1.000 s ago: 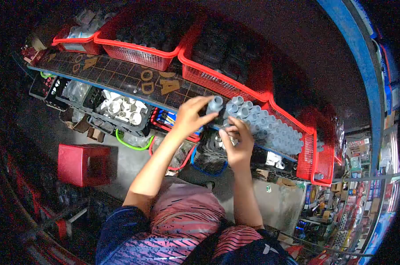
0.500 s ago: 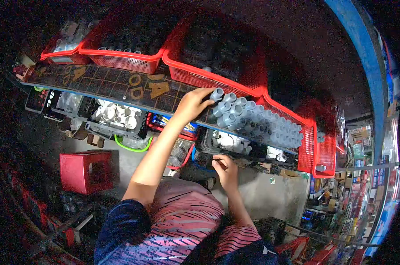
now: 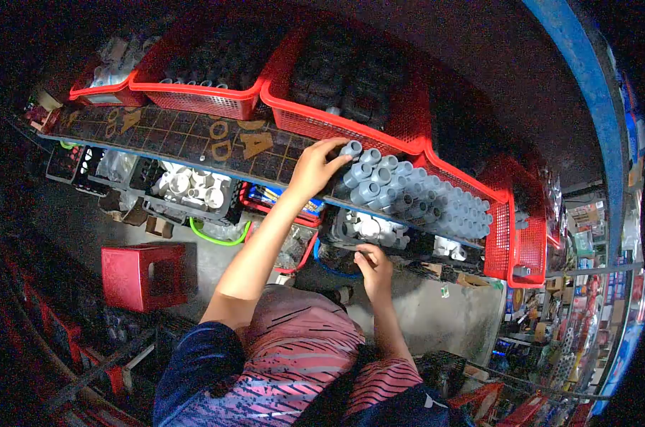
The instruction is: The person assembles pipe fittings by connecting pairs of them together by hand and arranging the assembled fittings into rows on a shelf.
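Lower now than a second ago, the right hand point(image 3: 374, 270) is below the shelf's front edge, fingers bent toward the thumb; whether it holds anything I cannot tell. Meanwhile the left hand point(image 3: 324, 165) has brought its grey pipe fitting point(image 3: 351, 149) to the left end of the packed grey fittings point(image 3: 440, 199), just beside the red basket point(image 3: 386, 141) at the back of the shelf point(image 3: 187, 135), thumb and fingers pinching it. Pushing too hard could jostle the crowded neighbours, and a knock might tip those along the front edge into the crate point(image 3: 335, 229) below.
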Demonstrator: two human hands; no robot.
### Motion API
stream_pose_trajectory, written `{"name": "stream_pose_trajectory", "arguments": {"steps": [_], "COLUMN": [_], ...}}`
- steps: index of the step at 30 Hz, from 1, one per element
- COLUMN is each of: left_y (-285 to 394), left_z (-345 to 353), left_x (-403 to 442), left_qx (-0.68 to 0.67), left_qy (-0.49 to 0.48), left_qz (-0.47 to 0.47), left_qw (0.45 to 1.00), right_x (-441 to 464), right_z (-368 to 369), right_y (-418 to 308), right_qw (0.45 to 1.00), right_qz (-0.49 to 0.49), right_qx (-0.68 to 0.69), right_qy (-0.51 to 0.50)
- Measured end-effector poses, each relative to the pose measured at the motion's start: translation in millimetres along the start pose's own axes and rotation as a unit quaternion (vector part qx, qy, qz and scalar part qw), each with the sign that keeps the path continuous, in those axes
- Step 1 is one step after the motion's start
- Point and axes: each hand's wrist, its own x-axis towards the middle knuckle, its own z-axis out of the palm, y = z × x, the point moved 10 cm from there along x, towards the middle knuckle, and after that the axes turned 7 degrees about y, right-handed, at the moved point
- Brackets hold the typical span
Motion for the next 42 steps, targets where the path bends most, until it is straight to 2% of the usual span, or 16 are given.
{"name": "stream_pose_trajectory", "arguments": {"steps": [5,10,13,14,17,22,23,24,25,27,28,29,32,36,39,42], "left_y": [0.1,-2.0,2.8,-13.5,4.4,12.4,20.1,13.9,22.4,38.4,82.4,100.2,142.7,177.3,208.9,224.9], "left_z": [-1.5,-1.5,-0.2,4.0,-11.9,-34.8,-37.6,-35.0,-31.9,-21.1,-12.7,0.4,45.5,109.0,153.2,184.7], "left_x": [-1.2,-4.9,-5.0,-7.6,-10.6,-32.1,-35.5,-41.3,-44.0,-47.5,-44.3,-45.4,-53.2,-64.6,-74.3,-82.6], "left_qx": [-0.018,0.021,0.001,-0.018,0.021,-0.048,-0.043,-0.099,-0.100,-0.037,0.046,0.071,0.086,0.046,0.015,0.007], "left_qy": [0.024,0.027,0.028,0.010,0.045,0.134,0.144,0.153,0.150,0.117,0.103,0.076,0.030,-0.036,-0.087,-0.103], "left_qz": [-0.012,-0.046,-0.009,-0.073,-0.052,-0.077,-0.075,-0.093,-0.092,-0.062,0.026,0.067,0.130,0.127,0.162,0.174], "left_qw": [0.999,0.998,1.000,0.997,0.997,0.987,0.986,0.979,0.979,0.990,0.993,0.992,0.987,0.990,0.983,0.979], "right_x": [6.4,3.9,1.3,-0.4,-4.0,-6.9,-7.4,-9.6,-11.4,-13.6,-14.1,-13.8,-16.0,-18.9,-25.4,-29.2], "right_z": [-9.7,-16.1,-21.4,-20.8,-36.6,-75.1,-84.0,-92.9,-104.1,-128.5,-140.5,-155.1,-196.1,-254.3,-301.5,-346.5], "right_y": [22.0,15.7,19.7,20.9,2.3,1.5,2.2,2.3,4.1,-9.5,-6.6,-7.6,-7.1,-7.0,2.1,20.4], "right_qw": [0.999,0.999,0.999,0.998,1.000,0.999,1.000,0.999,0.999,0.995,0.997,0.996,0.995,0.993,0.991,0.986], "right_qz": [-0.003,0.008,0.031,0.042,0.021,0.024,-0.001,-0.025,-0.020,-0.074,-0.056,-0.057,-0.058,-0.070,-0.052,-0.051], "right_qx": [0.046,0.018,0.026,0.040,-0.017,-0.003,0.003,0.008,0.010,0.003,0.012,0.010,0.018,0.036,0.049,0.065], "right_qy": [0.018,0.027,0.018,-0.001,0.004,0.023,0.030,0.035,0.046,0.061,0.058,0.069,0.075,0.088,0.113,0.147]}}
